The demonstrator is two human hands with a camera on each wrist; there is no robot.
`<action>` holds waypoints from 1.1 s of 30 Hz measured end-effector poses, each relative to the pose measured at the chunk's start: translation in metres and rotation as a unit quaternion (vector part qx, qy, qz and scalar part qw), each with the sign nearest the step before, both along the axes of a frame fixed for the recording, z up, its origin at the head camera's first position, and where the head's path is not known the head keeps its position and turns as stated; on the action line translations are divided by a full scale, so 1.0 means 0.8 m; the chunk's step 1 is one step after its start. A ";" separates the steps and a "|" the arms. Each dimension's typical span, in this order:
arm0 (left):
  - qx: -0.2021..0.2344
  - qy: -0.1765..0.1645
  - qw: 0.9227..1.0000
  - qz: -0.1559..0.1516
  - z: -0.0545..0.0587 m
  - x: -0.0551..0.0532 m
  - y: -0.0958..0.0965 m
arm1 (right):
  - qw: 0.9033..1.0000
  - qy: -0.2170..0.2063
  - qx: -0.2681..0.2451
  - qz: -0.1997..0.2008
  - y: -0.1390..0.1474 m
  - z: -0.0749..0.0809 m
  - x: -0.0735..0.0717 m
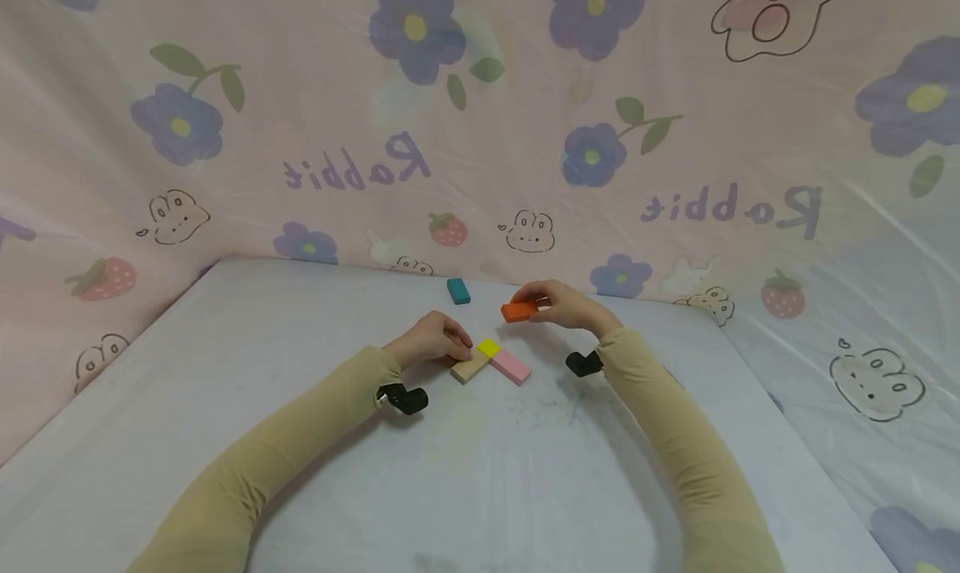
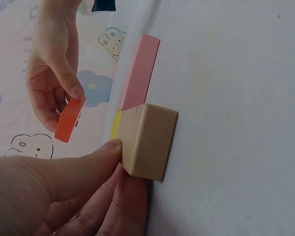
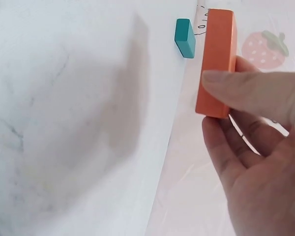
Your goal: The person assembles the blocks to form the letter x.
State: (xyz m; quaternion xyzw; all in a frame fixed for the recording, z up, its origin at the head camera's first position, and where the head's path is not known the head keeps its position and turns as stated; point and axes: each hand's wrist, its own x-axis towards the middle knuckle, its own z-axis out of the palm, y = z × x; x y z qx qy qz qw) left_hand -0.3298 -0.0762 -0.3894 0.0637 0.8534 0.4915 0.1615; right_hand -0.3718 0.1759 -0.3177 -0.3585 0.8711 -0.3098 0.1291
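My left hand (image 1: 431, 340) pinches the near-left part of a plain wooden block (image 1: 469, 367) lying on the table, thumb on one side and fingers on the other. At the block's far end a small yellow block (image 1: 489, 348) touches it, and a pink block (image 1: 511, 366) meets the yellow one, so the three form an angled shape. Raised above the table behind them, my right hand (image 1: 564, 305) holds an orange block (image 3: 215, 59) between thumb and fingers. Its shadow falls on the table in the right wrist view.
A teal block (image 1: 458, 291) lies alone near the table's back edge, left of the orange block. The white table (image 1: 390, 490) meets a hanging pink sheet (image 1: 495, 115) printed with flowers and rabbits at the back and sides. Each wrist carries a black camera mount (image 1: 406, 399).
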 end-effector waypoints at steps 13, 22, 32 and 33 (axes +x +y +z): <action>0.005 0.000 1.000 -0.008 0.005 0.003 -0.001 | 1.000 0.018 0.009 0.015 0.007 -0.043 -0.025; -0.023 -0.003 1.000 -0.015 0.006 0.003 -0.003 | 0.999 0.014 0.033 0.022 0.003 -0.053 -0.023; -0.030 -0.003 0.999 -0.015 0.004 0.003 -0.002 | 0.998 0.013 0.050 0.021 -0.001 -0.057 -0.022; -0.029 -0.003 0.999 -0.014 0.004 0.003 -0.002 | 0.998 0.013 0.051 0.021 -0.002 -0.058 -0.022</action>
